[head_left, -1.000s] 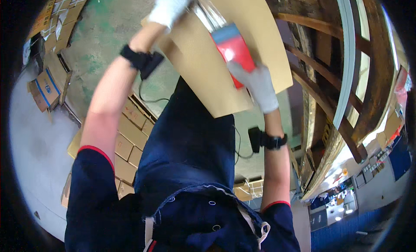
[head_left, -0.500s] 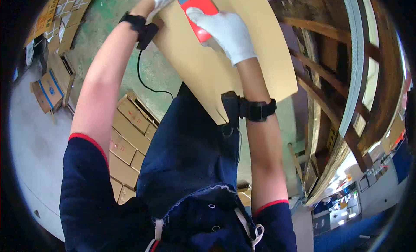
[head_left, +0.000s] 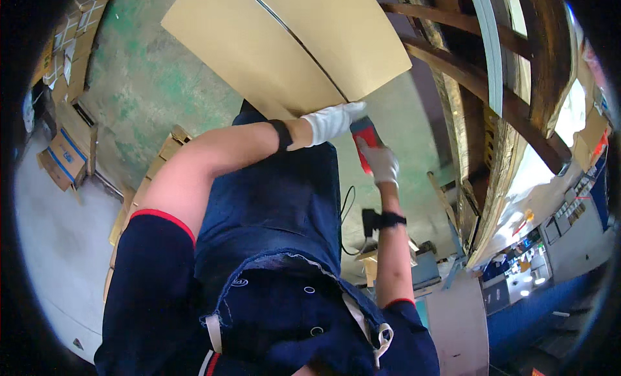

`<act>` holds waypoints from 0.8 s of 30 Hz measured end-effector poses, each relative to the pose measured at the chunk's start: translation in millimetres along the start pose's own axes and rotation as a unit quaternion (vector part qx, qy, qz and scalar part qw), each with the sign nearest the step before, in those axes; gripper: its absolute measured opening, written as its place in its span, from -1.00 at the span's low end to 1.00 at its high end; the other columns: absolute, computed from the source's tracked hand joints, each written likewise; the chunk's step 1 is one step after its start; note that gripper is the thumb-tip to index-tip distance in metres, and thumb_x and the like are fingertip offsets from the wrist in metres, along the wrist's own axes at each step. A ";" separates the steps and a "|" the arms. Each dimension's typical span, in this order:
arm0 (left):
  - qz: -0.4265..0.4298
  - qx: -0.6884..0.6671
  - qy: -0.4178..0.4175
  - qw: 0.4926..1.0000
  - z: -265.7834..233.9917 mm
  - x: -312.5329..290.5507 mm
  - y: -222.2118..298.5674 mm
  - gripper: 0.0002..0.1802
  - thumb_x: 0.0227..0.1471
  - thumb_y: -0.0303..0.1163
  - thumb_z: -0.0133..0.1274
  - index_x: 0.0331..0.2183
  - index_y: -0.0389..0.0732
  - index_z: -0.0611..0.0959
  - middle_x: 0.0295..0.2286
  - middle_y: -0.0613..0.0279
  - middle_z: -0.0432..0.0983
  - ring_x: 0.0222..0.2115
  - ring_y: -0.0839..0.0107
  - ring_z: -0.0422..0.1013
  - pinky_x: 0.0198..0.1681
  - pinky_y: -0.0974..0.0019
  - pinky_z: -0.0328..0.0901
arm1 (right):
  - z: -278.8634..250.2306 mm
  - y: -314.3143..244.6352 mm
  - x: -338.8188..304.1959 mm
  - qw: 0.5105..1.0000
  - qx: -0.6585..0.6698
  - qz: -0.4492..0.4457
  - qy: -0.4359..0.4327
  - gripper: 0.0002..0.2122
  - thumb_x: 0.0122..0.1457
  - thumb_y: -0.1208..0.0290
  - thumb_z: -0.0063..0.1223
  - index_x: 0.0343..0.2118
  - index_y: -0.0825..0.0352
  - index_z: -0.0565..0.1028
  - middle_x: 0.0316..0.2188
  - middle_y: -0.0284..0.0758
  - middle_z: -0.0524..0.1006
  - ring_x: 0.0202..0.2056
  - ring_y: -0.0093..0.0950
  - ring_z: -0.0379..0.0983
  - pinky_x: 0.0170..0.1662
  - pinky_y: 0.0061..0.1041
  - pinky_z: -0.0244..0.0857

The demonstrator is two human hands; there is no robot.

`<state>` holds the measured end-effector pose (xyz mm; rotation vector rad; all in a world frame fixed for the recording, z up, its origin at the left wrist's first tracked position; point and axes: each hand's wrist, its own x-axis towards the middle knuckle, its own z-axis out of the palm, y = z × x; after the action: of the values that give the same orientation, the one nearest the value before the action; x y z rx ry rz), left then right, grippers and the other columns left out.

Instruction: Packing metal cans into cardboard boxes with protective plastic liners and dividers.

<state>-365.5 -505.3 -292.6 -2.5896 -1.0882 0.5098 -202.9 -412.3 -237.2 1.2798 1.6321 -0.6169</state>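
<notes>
A large tan cardboard box (head_left: 284, 46) lies before me, a narrow dark seam running across its top to the near edge. My left hand (head_left: 330, 122), in a white glove, reaches across my apron to that edge. Its fingers stretch out to the right, against the cardboard near the seam's end. Just right of the fingertips, my gloved right hand (head_left: 383, 164) grips a red hand-held tool with a grey end (head_left: 366, 135). The grey end points up toward the box's near corner. What kind of tool it is I cannot make out.
Wooden beams and a rack (head_left: 466, 72) stand close on the right. Cartons (head_left: 68, 156) lie at the left, and more are stacked (head_left: 77, 46) at the far left. Behind my left arm are flat cartons (head_left: 145, 172) on the floor. A cable (head_left: 346, 208) hangs by my right wrist.
My right hand has brought the red tool off the top toward me, past the near edge. My left hand has come from the far left side to the near edge. The box sits farther up in view.
</notes>
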 end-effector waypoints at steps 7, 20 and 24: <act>0.039 -0.046 -0.300 0.952 -18.9 40.9 11.7 -0.48 0.15 0.01 -0.22 -0.06 -0.14 0.55 -0.13 0.19 0.50 -0.04 0.16 0.33 0.08 0.17 0.19 | -1.1 -54.7 50.3 0.999 -0.047 0.007 0.020 -0.48 0.04 -0.12 -0.08 -0.19 0.26 0.57 -0.11 -0.15 0.53 -0.09 -0.21 0.48 -0.06 -0.30 0.34; -0.149 -0.675 -0.113 0.714 -57.0 -20.6 -20.8 -0.64 0.06 -0.08 -0.09 -0.22 -0.04 0.65 -0.38 0.08 0.59 -0.36 0.10 0.51 -0.24 0.08 0.41 | -137.2 62.8 37.4 0.889 0.020 0.024 0.456 -0.35 -0.09 -0.37 -0.03 -0.50 0.31 0.56 -0.59 -0.06 0.55 -0.46 -0.11 0.55 -0.32 -0.21 0.42; -0.353 -0.710 -0.081 0.604 -49.0 -102.0 13.0 -0.65 0.10 -0.08 -0.14 -0.22 0.00 0.64 -0.39 0.11 0.59 -0.35 0.09 0.51 -0.23 0.14 0.41 | -178.0 71.9 90.4 0.924 0.028 -0.031 0.379 -0.38 0.18 -0.21 -0.31 -0.52 0.32 0.57 -0.54 -0.12 0.58 -0.48 -0.14 0.55 -0.37 -0.22 0.44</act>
<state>-403.2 -594.4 -232.3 -2.4591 -3.3771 -0.6879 -201.7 -200.3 -229.4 1.6306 2.2950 -0.1939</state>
